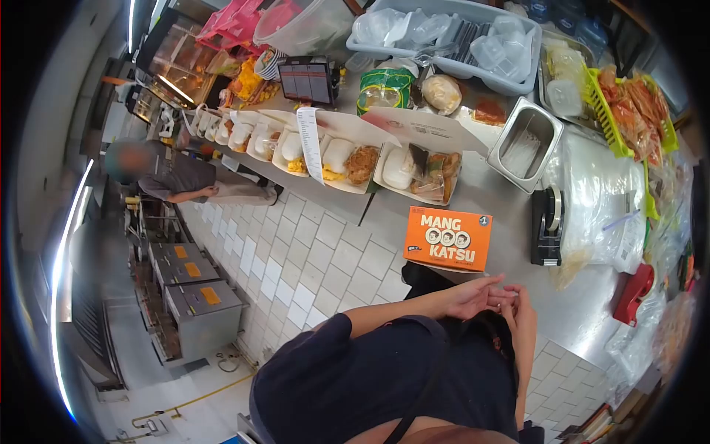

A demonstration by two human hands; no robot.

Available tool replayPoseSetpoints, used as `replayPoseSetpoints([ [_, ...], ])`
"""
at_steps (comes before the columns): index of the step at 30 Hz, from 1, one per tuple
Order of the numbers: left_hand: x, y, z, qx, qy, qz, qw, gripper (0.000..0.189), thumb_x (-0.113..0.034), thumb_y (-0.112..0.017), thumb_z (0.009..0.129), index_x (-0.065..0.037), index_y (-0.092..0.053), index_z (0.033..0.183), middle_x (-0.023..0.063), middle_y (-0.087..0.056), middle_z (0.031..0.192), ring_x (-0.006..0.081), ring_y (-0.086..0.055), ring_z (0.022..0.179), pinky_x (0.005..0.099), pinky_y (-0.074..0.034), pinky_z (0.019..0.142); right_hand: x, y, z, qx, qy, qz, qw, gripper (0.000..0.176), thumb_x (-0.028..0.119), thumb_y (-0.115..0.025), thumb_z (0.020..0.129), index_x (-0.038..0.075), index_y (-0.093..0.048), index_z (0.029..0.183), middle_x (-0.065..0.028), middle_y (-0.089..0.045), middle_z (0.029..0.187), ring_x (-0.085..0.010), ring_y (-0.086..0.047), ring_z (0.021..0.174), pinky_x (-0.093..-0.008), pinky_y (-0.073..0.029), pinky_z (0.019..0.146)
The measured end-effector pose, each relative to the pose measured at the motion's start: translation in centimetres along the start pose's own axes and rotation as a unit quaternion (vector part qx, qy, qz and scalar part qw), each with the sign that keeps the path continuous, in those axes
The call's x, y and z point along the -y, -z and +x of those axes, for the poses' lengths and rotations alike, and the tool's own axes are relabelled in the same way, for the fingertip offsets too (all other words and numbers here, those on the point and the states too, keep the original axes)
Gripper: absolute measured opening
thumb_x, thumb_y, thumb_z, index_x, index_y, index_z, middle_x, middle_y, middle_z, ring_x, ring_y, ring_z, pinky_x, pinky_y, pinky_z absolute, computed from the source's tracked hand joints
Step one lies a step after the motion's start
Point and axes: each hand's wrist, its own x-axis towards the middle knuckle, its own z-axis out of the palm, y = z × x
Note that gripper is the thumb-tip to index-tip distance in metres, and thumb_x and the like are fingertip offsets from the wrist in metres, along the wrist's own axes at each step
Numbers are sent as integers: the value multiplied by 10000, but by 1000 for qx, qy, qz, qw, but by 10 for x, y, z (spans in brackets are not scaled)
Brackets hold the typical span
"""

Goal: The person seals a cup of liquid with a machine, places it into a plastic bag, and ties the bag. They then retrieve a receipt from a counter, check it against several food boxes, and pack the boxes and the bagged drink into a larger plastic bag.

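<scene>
My left hand is palm up in front of my waist, its fingers stretched toward the other hand. The fingertips of my right hand are bent together against the left fingertips; anything between them is too small to make out. Just beyond my hands, a closed orange box printed "MANG KATSU" sits at the counter's edge. Behind it is an open meal box with wrapped rice, a dark packet and browned food. Beside that, another open box holds wrapped rice and fried food, with a paper receipt standing against it.
Several more open meal boxes line the counter. A steel container, a tape dispenser, plastic bags and a red stapler-like tool lie to the right. A blue bin stands behind. Another person stands further left.
</scene>
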Motion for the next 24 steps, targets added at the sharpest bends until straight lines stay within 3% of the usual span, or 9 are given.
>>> replayPoseSetpoints([
  [5, -6, -4, 5, -98, -65, -101, 988, 473, -388, -363, 930, -21, -445, 1217, 106, -540, 1155, 195, -516, 1062, 333, -369, 936, -15, -1, -15, -8, -47, 122, 991, 230, 34, -494, 843, 50, -468, 1071, -37, -537, 675, -87, -544, 663, -197, -422, 611],
  [10, -18, -11, -28, -76, -229, 200, 949, 400, -282, -346, 949, 20, -462, 1184, 150, -557, 1134, 219, -525, 1075, 338, -394, 925, -26, -24, -9, -1, -34, 246, 969, 330, 20, -524, 833, 71, -382, 1126, -60, -553, 732, -101, -534, 657, -219, -463, 627],
  [11, -28, -13, -39, -140, -277, 422, 852, 378, -258, -356, 948, 19, -492, 1165, 124, -589, 1088, 191, -536, 1056, 316, -406, 904, -33, -36, -7, 19, -30, 297, 954, 331, 13, -524, 830, 69, -378, 1122, -67, -549, 756, -103, -532, 654, -243, -488, 600],
  [13, -33, -7, -50, -220, -309, 567, 731, 287, -189, -427, 922, 1, -566, 1085, 88, -610, 1060, 189, -537, 1029, 327, -358, 940, -37, -48, 4, 72, -26, 269, 960, 344, 8, -528, 826, 64, -366, 1124, -85, -537, 820, -106, -532, 661, -316, -541, 517],
  [14, -41, 0, -56, -255, -358, 735, 516, 228, -136, -493, 878, -23, -598, 1046, 86, -611, 1053, 229, -539, 993, 377, -343, 939, -28, -56, 9, 67, -33, 274, 959, 317, 40, -551, 804, 39, -413, 1089, -33, -607, 738, -55, -490, 565, -195, -396, 553],
  [16, -58, 26, -61, -275, -433, 758, 402, 257, -143, -605, 766, -84, -620, 1016, 63, -577, 1056, 270, -498, 1024, 424, -340, 871, -24, -70, 18, 81, -31, 244, 966, 300, 43, -547, 805, 39, -421, 1077, -35, -611, 739, -55, -484, 555, -196, -393, 550],
  [18, -70, 34, -71, -334, -393, 832, 205, 291, -152, -634, 744, -101, -619, 1030, 62, -545, 1083, 260, -469, 1059, 425, -332, 867, -26, -80, 24, 110, -37, 212, 970, 248, 38, -535, 801, 32, -443, 1032, -39, -619, 746, -52, -466, 530, -193, -387, 537],
  [21, -87, 43, -87, -510, -400, 745, 156, 287, -204, -676, 704, -125, -620, 974, 62, -501, 1151, 250, -445, 1093, 427, -325, 880, -41, -93, 22, 83, -29, 243, 966, 225, 43, -528, 806, 37, -448, 1016, -38, -619, 742, -48, -447, 516, -190, -380, 531],
  [24, -82, 44, -103, -488, -531, 660, 211, 330, -270, -728, 637, -141, -597, 911, 67, -479, 1176, 242, -437, 1121, 439, -309, 923, -32, -82, 19, 96, -60, 225, 968, 212, -22, -506, 832, 22, -429, 1024, -38, -566, 772, -45, -524, 686, -163, -391, 607],
])
